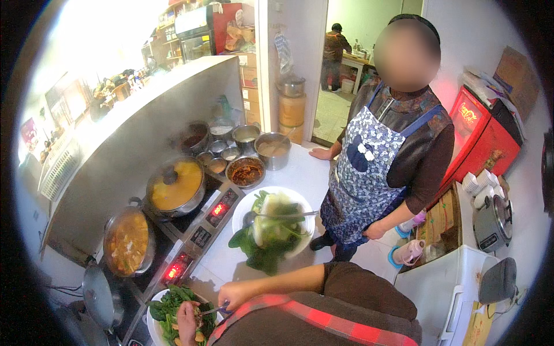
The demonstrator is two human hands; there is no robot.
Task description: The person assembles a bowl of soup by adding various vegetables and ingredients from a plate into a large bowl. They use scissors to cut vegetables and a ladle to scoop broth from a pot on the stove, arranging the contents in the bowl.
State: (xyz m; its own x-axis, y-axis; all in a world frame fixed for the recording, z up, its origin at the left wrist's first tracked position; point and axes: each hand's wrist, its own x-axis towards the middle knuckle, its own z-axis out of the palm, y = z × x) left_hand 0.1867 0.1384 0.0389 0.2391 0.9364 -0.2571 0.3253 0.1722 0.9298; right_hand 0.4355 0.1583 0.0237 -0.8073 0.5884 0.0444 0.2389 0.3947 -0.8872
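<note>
At the lower left, my left hand (187, 322) is curled over a white bowl (152, 321), touching its contents. Whether it grips a piece of food is hidden. Leafy greens (166, 305) fill the bowl, along with some tan food pieces (200, 336). My right hand (233, 296) is closed around a metal utensil (211, 310) with a dark handle. Its tip reaches over the bowl beside my left fingers. Farther up the counter, a large white bowl (237, 212) holds spinach and pale cabbage, with a metal ladle (281, 214) lying across it.
A pot of broth (129, 242) and a glass-lidded pot (175, 184) sit on cooktops with lit red displays. Several metal pots of sauces, one with red chili sauce (245, 171), stand behind. An aproned person (368, 160) rests a hand on the counter. A pan (101, 296) stands left.
</note>
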